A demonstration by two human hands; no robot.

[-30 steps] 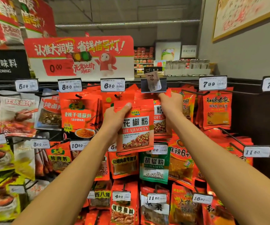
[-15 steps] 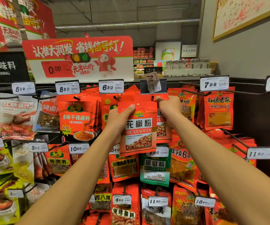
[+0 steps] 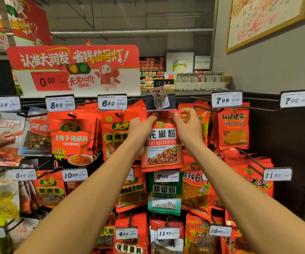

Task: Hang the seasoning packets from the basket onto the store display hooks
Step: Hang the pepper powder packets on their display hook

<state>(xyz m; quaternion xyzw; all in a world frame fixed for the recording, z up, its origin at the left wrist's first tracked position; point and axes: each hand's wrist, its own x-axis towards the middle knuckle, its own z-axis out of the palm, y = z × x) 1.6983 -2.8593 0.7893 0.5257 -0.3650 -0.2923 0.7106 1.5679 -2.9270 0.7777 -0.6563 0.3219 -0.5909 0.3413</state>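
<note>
We hold the packet up by its top corners — left hand and right hand both pinch it. It hangs long-way down, its hole just under the hook's tag (the hook tip hides behind it).

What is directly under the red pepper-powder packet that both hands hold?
Under the red packet hangs a 7.00 price tag and a green packet. The red packet covers the green packet's top.
</note>
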